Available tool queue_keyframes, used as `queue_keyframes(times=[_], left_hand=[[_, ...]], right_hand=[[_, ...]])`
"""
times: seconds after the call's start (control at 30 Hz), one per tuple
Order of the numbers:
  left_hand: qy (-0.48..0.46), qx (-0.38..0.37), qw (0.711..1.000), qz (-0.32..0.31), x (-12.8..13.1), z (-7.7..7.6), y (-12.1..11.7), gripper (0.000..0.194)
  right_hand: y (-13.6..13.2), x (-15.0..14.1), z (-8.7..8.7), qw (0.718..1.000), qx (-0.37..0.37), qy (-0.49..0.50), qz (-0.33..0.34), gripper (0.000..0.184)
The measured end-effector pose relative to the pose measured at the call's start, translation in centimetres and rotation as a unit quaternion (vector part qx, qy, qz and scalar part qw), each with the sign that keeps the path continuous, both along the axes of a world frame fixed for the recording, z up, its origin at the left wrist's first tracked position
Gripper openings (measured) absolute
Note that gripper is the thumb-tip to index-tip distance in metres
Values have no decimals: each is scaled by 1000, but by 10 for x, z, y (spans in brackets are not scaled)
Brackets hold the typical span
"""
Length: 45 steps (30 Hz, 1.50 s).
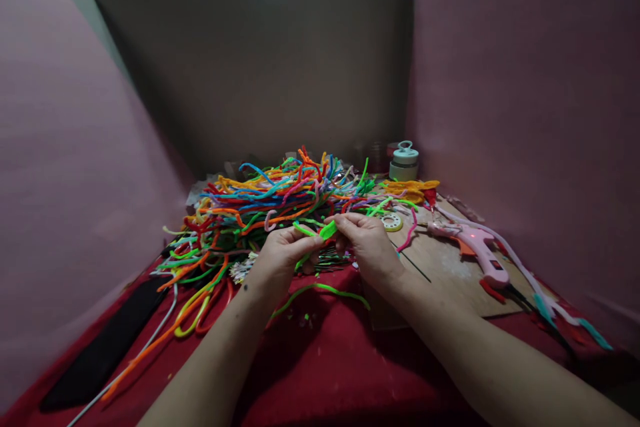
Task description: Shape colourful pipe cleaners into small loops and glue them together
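Observation:
Between my two hands is a bright green pipe cleaner, folded into a short flat strip with a loose end reaching left. My left hand pinches its lower part between thumb and finger. The upper right end is pinched by my right hand. Some of the fingers on both hands are hidden behind the thumbs. Below them, a long green pipe cleaner curves over the red cloth. Just behind my hands rises a big heap of multicoloured pipe cleaners.
A pink glue gun with a small lit light lies on a brown board at right. Near it are a tape roll and a pale green lidded container. A black flat item lies at left. Pink walls flank the table.

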State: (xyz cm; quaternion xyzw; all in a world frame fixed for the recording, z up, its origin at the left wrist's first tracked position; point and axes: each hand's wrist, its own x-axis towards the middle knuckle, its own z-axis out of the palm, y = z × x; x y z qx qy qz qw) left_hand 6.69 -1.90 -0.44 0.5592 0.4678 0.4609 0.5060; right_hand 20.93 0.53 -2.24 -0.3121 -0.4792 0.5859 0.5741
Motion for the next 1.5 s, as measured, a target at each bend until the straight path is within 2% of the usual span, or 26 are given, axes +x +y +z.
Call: queue_keyframes(times=[0.17,0.33,0.6,0.83,1.0,1.1,1.23,1.33,1.5], left_hand=[[-24,-31,999,2,-5,-1,3,13],[-36,-34,999,-5,-5,-1,3,13],[-49,-68,996,19,-4,0,4,12],[-39,-87,995,15,-5,-2,5,12],[-16,-88,996,17,-4,1,4,13],[-14,-82,996,16,-4,1,3,13],[-20,-66,997,18,-5,0,4,11],[-14,-45,999,12,-5,-2,4,13],[20,-22,999,-15,-4,-1,3,17]], right_hand=[[4,0,1,999,24,37,4,18],[1,-1,0,997,55,-5,-48,12],[1,2,-2,989,86,-105,-58,13],[1,6,1,952,150,-247,-103,18],[1,8,3,925,192,-297,-138,18],[3,7,3,941,172,-264,-126,18],[4,3,2,992,48,-115,-22,20],[4,0,0,998,16,-51,14,26],[3,2,-1,999,13,-41,0,25]])
